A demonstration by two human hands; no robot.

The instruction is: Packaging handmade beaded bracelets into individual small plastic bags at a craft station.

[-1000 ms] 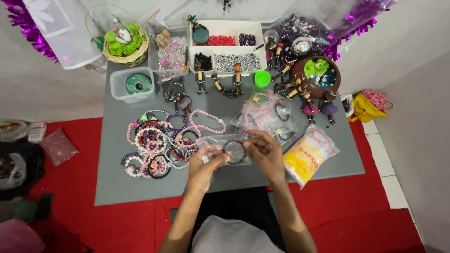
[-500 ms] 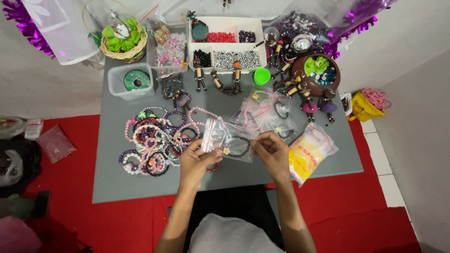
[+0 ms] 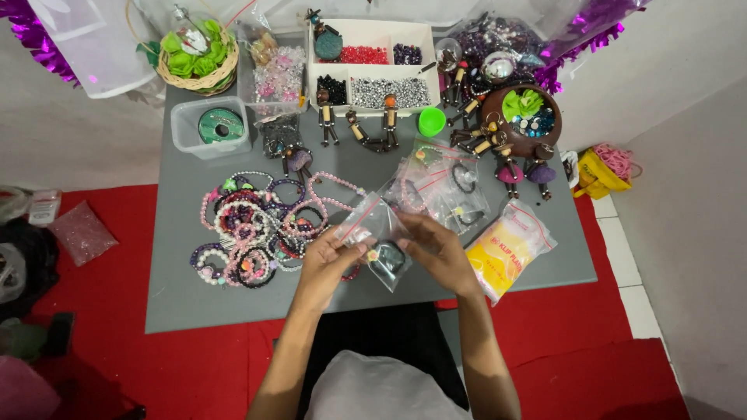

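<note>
Grey tabletop (image 3: 233, 303) on red floor — both hands hold a small clear plastic zip bag (image 3: 379, 237) containing a dark bead bracelet just above it. Left hand (image 3: 331, 260) and right hand (image 3: 436, 249) pinch its edges — a heap of pink and purple bracelets (image 3: 261, 225) lies just left.

Head camera looks steeply down onto the grey table (image 3: 233, 303).

Both hands are holding a small clear zip bag (image 3: 379, 237) with a dark bracelet (image 3: 387, 257) inside, left hand (image 3: 331, 260) gripping its left edge, right hand (image 3: 437, 250) its right. Beaded bracelets pile (image 3: 257, 225) is lying just left on the grey table (image 3: 233, 307); yellow packet (image 3: 510, 247) is sitting right.
</note>
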